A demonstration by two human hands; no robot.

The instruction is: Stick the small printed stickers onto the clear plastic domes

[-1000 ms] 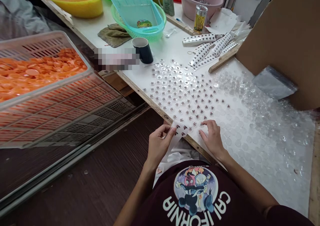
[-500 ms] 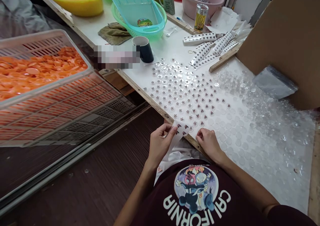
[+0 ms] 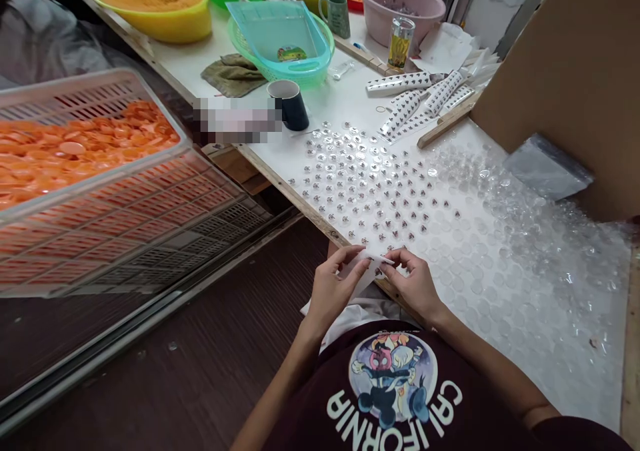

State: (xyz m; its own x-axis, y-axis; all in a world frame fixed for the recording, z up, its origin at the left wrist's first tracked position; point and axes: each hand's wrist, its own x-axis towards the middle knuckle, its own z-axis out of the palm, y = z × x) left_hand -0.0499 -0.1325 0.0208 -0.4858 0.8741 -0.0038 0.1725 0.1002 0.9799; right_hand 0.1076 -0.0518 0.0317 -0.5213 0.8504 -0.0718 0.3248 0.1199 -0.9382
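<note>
A white sticker strip (image 3: 369,268) with small dark printed figures is folded over between my hands at the table's near edge. My left hand (image 3: 336,283) pinches it between thumb and fingers. On its other side my right hand (image 3: 411,279) closes thumb and forefinger on the strip's edge; whether a single sticker has come loose there, I cannot tell. Just beyond my fingers, many clear discs (image 3: 361,184) bearing the same printed figure lie spread in rows. Plain clear discs (image 3: 465,264) cover the table to the right of my right hand.
Printed sticker sheets (image 3: 405,108) lie curled at the back beside a wooden strip (image 3: 445,123). A dark mug (image 3: 294,108) stands near the left edge. A crate (image 3: 95,151) of orange pieces is at left; a cardboard panel (image 3: 545,98) rises at right. Basins (image 3: 403,11) stand behind.
My right hand has moved left from the table edge to the strip and taken hold of its edge. My left hand has shifted slightly right, and the strip now bends over.
</note>
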